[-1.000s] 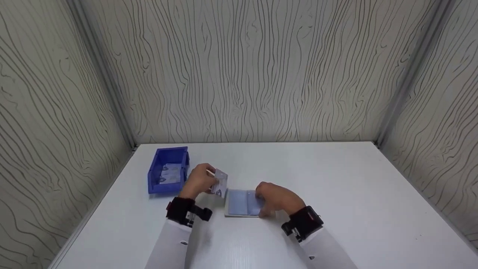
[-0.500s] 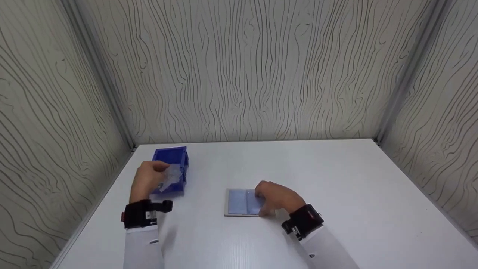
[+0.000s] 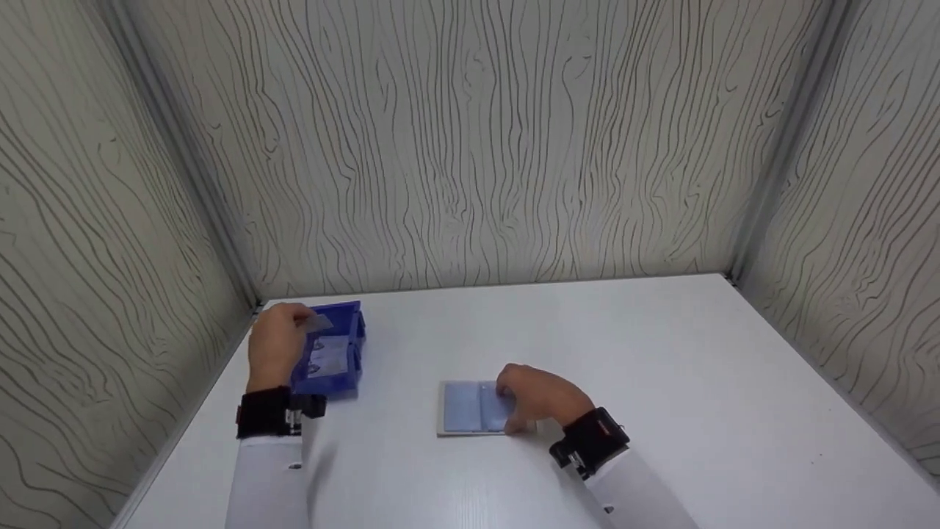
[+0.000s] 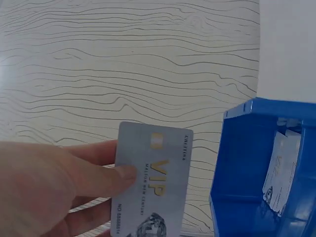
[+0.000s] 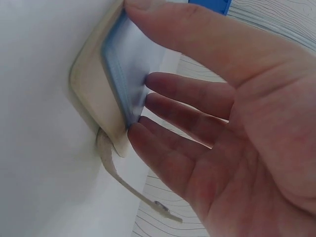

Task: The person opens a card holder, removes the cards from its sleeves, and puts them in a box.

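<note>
My left hand (image 3: 275, 342) pinches a silver-grey VIP card (image 4: 155, 185) between thumb and fingers. It is raised at the left side of a blue plastic bin (image 3: 323, 384), and in the head view the card overlaps the bin's opening. Several similar cards (image 4: 282, 170) lie inside the bin. On the table, a card holder (image 3: 463, 406) lies open, with clear bluish sleeves and a cream cover. My right hand (image 3: 540, 393) holds its right side, thumb at the near edge and bent fingers on the sleeves. The hand hides part of that side.
A cream strap with a snap (image 5: 162, 205) sticks out from the card holder's cover. The white table (image 3: 624, 330) is bounded by a wood-grain patterned back wall (image 3: 470, 147) and side walls.
My left hand has moved left with the card, from beside the card holder across the bin to its left side. My right hand has stayed on the card holder. The head view has shifted slightly.
</note>
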Demonstrator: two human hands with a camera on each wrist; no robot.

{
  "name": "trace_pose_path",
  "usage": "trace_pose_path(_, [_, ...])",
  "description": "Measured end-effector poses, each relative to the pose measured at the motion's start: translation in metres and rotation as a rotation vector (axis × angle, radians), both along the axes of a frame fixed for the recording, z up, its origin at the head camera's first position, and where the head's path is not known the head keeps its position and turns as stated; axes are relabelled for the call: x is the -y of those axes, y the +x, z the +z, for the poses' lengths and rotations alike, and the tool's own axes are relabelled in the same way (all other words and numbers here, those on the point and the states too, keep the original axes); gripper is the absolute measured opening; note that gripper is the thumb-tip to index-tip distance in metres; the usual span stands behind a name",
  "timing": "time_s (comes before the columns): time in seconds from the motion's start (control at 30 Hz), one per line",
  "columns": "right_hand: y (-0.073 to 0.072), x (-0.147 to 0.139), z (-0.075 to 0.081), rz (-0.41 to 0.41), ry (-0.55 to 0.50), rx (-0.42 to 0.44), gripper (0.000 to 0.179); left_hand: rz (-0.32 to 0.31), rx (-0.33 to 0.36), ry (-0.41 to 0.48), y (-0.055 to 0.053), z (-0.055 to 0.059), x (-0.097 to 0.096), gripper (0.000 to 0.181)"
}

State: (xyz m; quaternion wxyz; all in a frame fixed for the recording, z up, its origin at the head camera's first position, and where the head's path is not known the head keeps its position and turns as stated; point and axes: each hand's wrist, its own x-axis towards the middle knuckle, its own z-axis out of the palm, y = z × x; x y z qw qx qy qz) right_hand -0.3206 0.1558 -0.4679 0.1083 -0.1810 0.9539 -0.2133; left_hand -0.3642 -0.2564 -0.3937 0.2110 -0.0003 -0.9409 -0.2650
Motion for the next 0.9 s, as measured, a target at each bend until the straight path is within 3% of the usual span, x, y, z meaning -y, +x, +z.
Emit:
trace_pose_path(0.13, [0.001, 0.000, 0.001, -0.004, -0.003, -0.001, 0.061, -0.031, 0.002, -0.110, -0.024, -0.001, 0.003, 0.022])
trace_pose_path(0.33, [0.002, 0.001, 0.001, 0.002, -0.003, 0.008, 0.061, -0.080, 0.105, -0.188, -0.047, -0.013, 0.002, 0.023])
trace_pose_path(0.5, [0.000, 0.002, 0.000, 0.021, 0.012, -0.001, 0.061, -0.125, 0.186, -0.254, -0.055, -0.024, -0.004, 0.023])
trace_pose_path(0.7, [-0.001, 0.002, -0.001, 0.023, 0.008, -0.007, 0.060, -0.163, 0.249, -0.301, -0.055, -0.038, -0.008, 0.021])
trace_pose_path(0.83, [-0.001, 0.002, -0.002, 0.021, 0.008, -0.007, 0.061, -0.152, 0.284, -0.301, -0.055, -0.051, -0.010, 0.025])
trace_pose_path(0.9, [-0.001, 0.002, -0.003, 0.017, 0.011, -0.005, 0.061, -0.130, 0.258, -0.318, -0.057, -0.057, -0.010, 0.024])
